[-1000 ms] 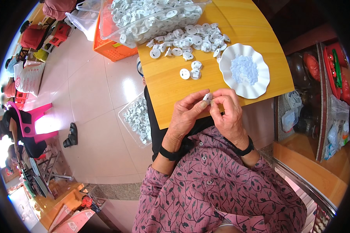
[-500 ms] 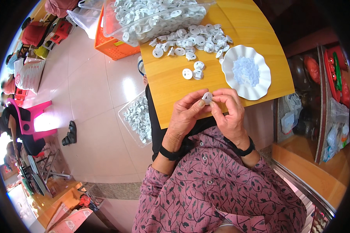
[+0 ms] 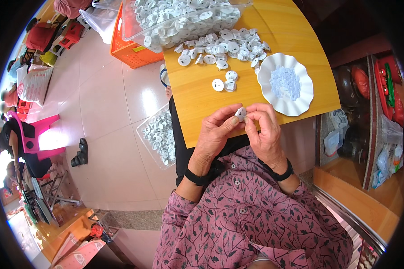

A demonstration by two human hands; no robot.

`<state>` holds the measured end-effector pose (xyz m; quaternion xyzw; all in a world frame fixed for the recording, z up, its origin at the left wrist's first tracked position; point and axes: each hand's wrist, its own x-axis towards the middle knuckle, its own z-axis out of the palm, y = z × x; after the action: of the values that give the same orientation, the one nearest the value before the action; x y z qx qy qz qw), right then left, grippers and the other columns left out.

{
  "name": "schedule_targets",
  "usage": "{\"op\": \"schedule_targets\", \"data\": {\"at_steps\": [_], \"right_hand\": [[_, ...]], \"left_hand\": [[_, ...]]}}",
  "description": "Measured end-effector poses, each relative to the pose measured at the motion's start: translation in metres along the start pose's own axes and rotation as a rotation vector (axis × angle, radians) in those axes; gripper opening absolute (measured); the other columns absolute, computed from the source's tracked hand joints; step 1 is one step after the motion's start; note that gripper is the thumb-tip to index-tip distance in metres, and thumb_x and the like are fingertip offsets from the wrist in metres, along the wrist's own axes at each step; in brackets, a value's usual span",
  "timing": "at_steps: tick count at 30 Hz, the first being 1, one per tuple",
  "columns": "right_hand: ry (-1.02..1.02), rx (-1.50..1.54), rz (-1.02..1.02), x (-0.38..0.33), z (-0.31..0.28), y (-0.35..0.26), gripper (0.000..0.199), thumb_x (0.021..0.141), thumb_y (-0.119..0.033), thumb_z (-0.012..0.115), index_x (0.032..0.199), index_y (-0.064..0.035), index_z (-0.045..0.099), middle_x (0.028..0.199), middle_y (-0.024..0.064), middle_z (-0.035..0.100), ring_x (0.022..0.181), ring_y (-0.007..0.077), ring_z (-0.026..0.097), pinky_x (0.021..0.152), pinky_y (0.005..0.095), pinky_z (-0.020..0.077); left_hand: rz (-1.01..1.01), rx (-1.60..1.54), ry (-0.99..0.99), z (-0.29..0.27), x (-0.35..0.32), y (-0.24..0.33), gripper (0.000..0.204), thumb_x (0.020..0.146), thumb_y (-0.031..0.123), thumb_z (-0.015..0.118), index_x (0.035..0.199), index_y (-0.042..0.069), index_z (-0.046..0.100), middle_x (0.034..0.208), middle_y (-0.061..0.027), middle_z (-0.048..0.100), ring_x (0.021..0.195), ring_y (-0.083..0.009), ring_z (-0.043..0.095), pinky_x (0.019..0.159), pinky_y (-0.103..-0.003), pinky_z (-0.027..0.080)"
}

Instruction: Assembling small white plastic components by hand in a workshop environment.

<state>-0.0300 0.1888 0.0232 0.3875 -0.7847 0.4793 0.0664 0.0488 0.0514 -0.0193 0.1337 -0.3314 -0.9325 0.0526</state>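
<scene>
Between both hands, just over the near edge of the wooden table [image 3: 193, 121], is a small round white plastic part [image 3: 241, 114] with dark slots. My left hand [image 3: 216, 133] pinches it between thumb and fingers. On its other side, my right hand [image 3: 265, 130] has thumb and forefinger pressed close together at the part's rim; whether a tiny piece sits in them I cannot make out. A scalloped white plate [image 3: 306, 96] holds many small clear bluish pieces [image 3: 285, 82]. Three similar white parts [image 3: 218, 84] lie together beyond my left hand, with a larger pile [image 3: 229, 47] behind them.
A clear bin [image 3: 184, 24] heaped with white parts stands at the table's far left, by an orange crate [image 3: 134, 54]. Another clear tray [image 3: 159, 136] of parts sits on the floor, left of my leg. Shelves [image 3: 368, 121] stand right; a pink chair [image 3: 33, 136] stands left.
The hands stay at nearly the same spot with the white part. My right fingers have shifted slightly at its rim, and the whole view has moved a little.
</scene>
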Motion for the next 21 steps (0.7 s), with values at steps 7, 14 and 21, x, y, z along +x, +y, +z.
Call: {"op": "schedule_targets", "data": {"at_steps": [7,14,21], "right_hand": [[-0.005,-0.037,-0.01,-0.001,0.0008,-0.0002,0.019,0.081,0.009,0.065,0.093,-0.0015,0.055,0.103,0.0148,0.059,0.091,0.033,0.061,0.076,0.0401,0.0514],[0.041,-0.004,0.018,-0.0001,0.001,-0.0016,0.018,0.083,0.006,0.067,0.097,-0.001,0.058,0.104,0.0146,0.061,0.089,0.0315,0.063,0.075,0.0377,0.0523],[0.042,-0.024,-0.02,0.0013,-0.0021,-0.009,0.015,0.084,0.006,0.067,0.095,-0.0012,0.06,0.102,0.0141,0.063,0.089,0.0309,0.064,0.077,0.0376,0.0528]], "left_hand": [[0.015,0.009,0.013,0.0002,-0.0002,-0.0022,0.034,0.098,0.006,0.063,0.131,-0.001,0.061,0.118,-0.0112,0.068,0.102,-0.0174,0.067,0.092,-0.031,0.057],[0.033,-0.037,0.006,0.0051,0.0,-0.0026,0.034,0.098,0.005,0.063,0.13,-0.002,0.061,0.121,-0.0112,0.067,0.104,-0.018,0.066,0.094,-0.031,0.056],[0.119,0.051,0.035,0.0068,-0.0029,0.0,0.034,0.097,0.004,0.063,0.13,-0.003,0.06,0.123,-0.0122,0.066,0.106,-0.0187,0.066,0.093,-0.033,0.056]]}}
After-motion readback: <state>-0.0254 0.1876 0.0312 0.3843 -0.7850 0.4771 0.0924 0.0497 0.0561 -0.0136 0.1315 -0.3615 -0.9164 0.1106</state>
